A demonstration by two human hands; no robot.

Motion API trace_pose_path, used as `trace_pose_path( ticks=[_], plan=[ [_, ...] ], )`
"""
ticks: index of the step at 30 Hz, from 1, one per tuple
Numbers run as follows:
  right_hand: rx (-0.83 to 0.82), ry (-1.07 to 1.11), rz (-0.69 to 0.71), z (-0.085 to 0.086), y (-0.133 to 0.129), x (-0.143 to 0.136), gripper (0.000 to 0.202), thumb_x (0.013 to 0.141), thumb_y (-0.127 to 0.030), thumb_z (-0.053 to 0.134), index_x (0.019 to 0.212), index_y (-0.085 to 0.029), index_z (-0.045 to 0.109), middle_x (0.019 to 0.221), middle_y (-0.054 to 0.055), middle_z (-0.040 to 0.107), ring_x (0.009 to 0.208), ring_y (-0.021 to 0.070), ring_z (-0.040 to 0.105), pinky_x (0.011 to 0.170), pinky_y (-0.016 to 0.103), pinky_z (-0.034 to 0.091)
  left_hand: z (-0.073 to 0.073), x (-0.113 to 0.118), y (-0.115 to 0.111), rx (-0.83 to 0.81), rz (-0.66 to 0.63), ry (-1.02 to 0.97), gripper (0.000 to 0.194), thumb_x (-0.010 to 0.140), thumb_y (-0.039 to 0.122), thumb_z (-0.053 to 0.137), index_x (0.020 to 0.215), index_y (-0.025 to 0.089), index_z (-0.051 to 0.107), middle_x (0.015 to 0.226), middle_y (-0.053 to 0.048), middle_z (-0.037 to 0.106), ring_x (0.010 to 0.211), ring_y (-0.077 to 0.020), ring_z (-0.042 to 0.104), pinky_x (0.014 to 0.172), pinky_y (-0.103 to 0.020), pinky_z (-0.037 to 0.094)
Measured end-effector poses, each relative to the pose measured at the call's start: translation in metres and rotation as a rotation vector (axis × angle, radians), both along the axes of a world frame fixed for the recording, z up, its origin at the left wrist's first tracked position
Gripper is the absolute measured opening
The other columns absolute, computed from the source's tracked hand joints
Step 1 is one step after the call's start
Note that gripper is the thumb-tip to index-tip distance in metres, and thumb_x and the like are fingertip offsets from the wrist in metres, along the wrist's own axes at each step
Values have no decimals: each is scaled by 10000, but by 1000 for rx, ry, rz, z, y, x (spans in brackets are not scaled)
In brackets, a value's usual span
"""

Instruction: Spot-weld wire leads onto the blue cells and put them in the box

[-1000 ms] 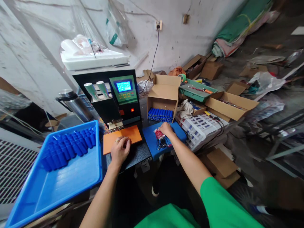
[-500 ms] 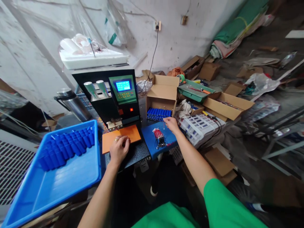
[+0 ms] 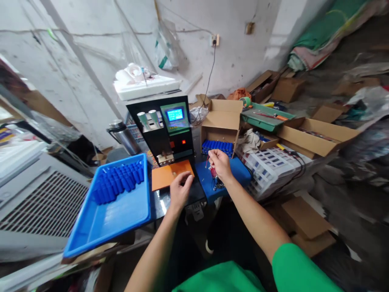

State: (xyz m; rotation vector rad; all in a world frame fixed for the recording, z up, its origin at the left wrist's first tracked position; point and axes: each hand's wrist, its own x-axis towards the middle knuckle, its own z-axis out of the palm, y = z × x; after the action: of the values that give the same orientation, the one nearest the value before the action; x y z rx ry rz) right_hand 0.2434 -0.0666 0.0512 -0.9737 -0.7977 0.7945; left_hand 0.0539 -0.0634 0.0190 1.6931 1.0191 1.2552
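My right hand [image 3: 220, 165] pinches a thin red wire [image 3: 207, 161], which hangs down from the fingertips above the blue mat [image 3: 202, 172]. Partly hidden behind that hand, a bundle of red and black wires [image 3: 213, 174] with small metal ends lies on the mat. My left hand [image 3: 180, 190] is over the near right edge of an orange board [image 3: 161, 178], thumb and fingers curved apart with nothing between them. Behind the board stands a black machine [image 3: 179, 148] with a lit blue screen. A cardboard box [image 3: 225, 111] beyond the mat contains blue-wrapped battery cells [image 3: 217, 147].
A blue tray [image 3: 118, 217] of blue battery packs [image 3: 120, 182] sits to the left, near a steel flask [image 3: 124, 138]. On the right are a white plastic crate [image 3: 267, 166], an open carton [image 3: 319, 134] and a green case [image 3: 264, 117].
My right hand has lifted the red wire and moved left, over the bundle. My left hand has shifted right across the orange board and its fingers have opened. The view has swung left.
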Motion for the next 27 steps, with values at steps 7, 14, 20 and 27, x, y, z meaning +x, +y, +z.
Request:
trace_pose_path(
  ticks=[7,14,20,27],
  plan=[
    [-26,128,142,-10,-9,-62,351,767,-510,699,784,-203,529,534,-88,416,440,57,334,412,181,253,0,7,-13,-144,-89,-112,302,787,460,710,871,170,737,835,-68,745,775,-188,677,761,-318,537],
    [-32,-228,251,-19,-16,-69,289,774,-463,674,837,-189,607,745,-10,600,625,114,542,572,230,447,0,-29,-12,-167,-44,-30,268,778,435,712,818,172,740,777,-47,730,726,-176,649,717,-297,501],
    [-52,-519,377,-34,-26,-82,214,777,-398,656,760,-185,662,749,29,679,727,174,618,712,298,496,-5,-54,-24,-120,-49,105,262,821,419,669,793,168,737,757,-43,721,705,-171,632,692,-288,489],
    [-82,-475,269,-56,-15,-88,286,751,-475,670,729,-189,671,729,65,701,693,203,636,697,329,508,-7,-119,0,44,180,382,204,884,299,603,1014,179,704,946,-73,730,818,-181,666,773,-297,514]
  ],
)
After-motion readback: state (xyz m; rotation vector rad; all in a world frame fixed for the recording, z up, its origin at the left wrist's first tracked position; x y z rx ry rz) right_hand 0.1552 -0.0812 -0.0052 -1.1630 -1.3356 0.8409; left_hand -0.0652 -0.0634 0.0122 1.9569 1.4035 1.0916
